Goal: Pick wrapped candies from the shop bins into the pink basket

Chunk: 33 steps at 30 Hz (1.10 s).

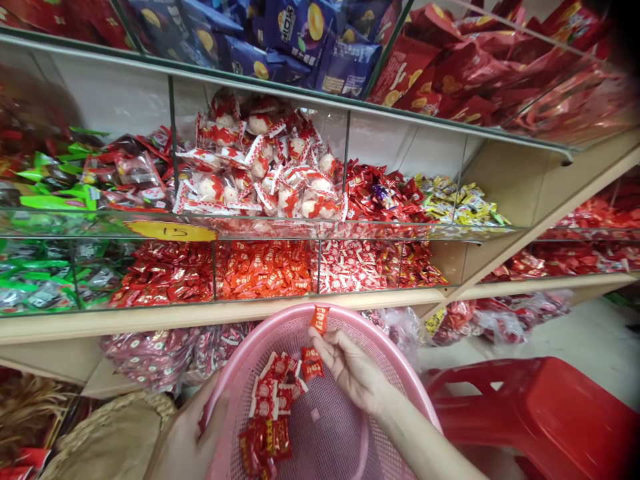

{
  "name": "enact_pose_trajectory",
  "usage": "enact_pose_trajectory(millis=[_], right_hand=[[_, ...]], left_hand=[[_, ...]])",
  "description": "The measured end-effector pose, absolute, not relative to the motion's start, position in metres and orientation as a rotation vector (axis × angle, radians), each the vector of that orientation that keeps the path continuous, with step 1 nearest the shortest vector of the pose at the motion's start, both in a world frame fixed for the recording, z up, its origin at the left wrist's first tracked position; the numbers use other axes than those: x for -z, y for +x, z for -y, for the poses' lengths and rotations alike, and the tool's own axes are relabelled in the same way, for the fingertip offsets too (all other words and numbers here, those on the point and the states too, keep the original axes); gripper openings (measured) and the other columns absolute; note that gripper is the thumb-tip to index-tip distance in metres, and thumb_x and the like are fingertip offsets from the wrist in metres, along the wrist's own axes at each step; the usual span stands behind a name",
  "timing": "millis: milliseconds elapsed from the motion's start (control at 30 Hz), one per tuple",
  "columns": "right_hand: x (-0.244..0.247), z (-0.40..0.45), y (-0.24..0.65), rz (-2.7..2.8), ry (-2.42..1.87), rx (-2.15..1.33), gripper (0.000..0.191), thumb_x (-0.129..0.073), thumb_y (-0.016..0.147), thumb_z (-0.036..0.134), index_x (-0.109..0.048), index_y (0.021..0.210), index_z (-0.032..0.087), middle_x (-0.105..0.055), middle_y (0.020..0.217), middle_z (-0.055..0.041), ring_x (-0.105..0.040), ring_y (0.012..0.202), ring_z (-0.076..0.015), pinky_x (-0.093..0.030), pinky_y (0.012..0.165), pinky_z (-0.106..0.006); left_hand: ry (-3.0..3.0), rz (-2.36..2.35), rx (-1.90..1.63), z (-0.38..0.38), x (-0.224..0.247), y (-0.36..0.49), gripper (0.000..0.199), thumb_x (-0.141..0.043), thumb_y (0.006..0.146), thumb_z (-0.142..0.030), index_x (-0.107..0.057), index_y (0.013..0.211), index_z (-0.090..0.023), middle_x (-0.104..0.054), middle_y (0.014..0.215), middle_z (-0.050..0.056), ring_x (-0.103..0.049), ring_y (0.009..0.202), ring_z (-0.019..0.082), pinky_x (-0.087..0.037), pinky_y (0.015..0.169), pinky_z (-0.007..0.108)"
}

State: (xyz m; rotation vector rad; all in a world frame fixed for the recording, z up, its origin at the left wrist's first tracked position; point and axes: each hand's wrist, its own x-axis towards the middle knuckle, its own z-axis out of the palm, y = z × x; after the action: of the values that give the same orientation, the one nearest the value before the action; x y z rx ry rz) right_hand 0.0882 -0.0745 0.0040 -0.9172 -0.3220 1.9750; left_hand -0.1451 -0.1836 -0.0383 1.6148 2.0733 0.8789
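Note:
A pink plastic mesh basket (400, 340) is in front of me, below the shelf. My left hand (193, 420) grips its left rim, and something dark red shows by the fingers. Over the basket, my right hand (350, 367) pinches an orange-red wrapped candy (320, 319) between thumb and fingers. Just under those fingers is another orange-red candy (313, 363); whether the hand touches it I cannot tell. Several red-and-white wrapped candies (265, 397) lie on the left side of the basket. Below them are dark red wrapped candies (275, 439) with gold lettering.
Glass-divided shelves hold heaps of candies, among them orange-red ones (265, 267) and red-and-white ones (353, 263). A yellow tag (173, 231) reads 15. To the right stands a red plastic stool (565, 407). Bagged goods (155, 357) sit under the shelf, near a woven basket (107, 433).

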Motion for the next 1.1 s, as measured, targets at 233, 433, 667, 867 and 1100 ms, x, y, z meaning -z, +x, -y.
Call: enact_pose_trajectory(millis=[233, 433, 667, 867, 1100], right_hand=[[0.003, 0.088, 0.088, 0.324, -0.943, -2.012, 0.01, -0.07, 0.067, 0.014, -0.061, 0.072, 0.014, -0.067, 0.073, -0.0018, -0.063, 0.065, -0.0073, -0.051, 0.065, -0.016], [0.019, 0.097, 0.098, 0.338, -1.008, -1.945, 0.015, -0.073, 0.064, 0.014, -0.058, 0.068, 0.016, -0.068, 0.07, 0.0001, -0.064, 0.067, -0.0082, -0.051, 0.068, -0.018], [0.026, 0.106, 0.094, 0.205, -0.99, -1.939, 0.019, -0.074, 0.062, 0.012, -0.057, 0.066, 0.017, -0.072, 0.085, -0.0046, -0.067, 0.083, -0.0115, -0.052, 0.079, -0.02], [0.038, 0.105, 0.077, 0.175, -1.118, -2.004, 0.01, -0.067, 0.072, 0.017, -0.061, 0.079, 0.012, -0.072, 0.081, -0.0073, -0.068, 0.074, -0.0117, -0.054, 0.069, -0.019], [0.049, 0.103, 0.061, 0.199, -1.167, -1.995, 0.01, -0.056, 0.084, 0.022, -0.058, 0.082, 0.013, -0.072, 0.075, -0.0078, -0.067, 0.062, -0.0103, -0.051, 0.054, -0.016]], left_hand=[[1.563, -2.071, -0.875, 0.186, 0.045, -0.148, 0.057, -0.039, 0.082, -0.051, -0.056, 0.12, -0.013, -0.068, 0.092, 0.006, -0.06, 0.056, 0.014, -0.049, 0.061, 0.022], [1.606, -2.074, -0.93, 0.185, 0.039, -0.145, 0.048, -0.042, 0.081, -0.047, -0.06, 0.115, -0.018, -0.067, 0.104, 0.002, -0.064, 0.087, 0.019, -0.05, 0.069, 0.023], [1.525, -2.061, -0.875, 0.186, 0.041, -0.146, 0.059, -0.04, 0.08, -0.054, -0.057, 0.119, -0.012, -0.068, 0.099, 0.006, -0.055, 0.047, 0.013, -0.048, 0.052, 0.023], [1.546, -2.074, -0.826, 0.186, 0.048, -0.149, 0.064, -0.037, 0.082, -0.056, -0.054, 0.12, -0.009, -0.067, 0.102, 0.009, -0.063, 0.084, 0.017, -0.047, 0.076, 0.021], [1.576, -2.08, -0.816, 0.186, 0.05, -0.152, 0.065, -0.035, 0.082, -0.056, -0.054, 0.12, -0.008, -0.064, 0.11, 0.011, -0.061, 0.098, 0.019, -0.044, 0.087, 0.024]])
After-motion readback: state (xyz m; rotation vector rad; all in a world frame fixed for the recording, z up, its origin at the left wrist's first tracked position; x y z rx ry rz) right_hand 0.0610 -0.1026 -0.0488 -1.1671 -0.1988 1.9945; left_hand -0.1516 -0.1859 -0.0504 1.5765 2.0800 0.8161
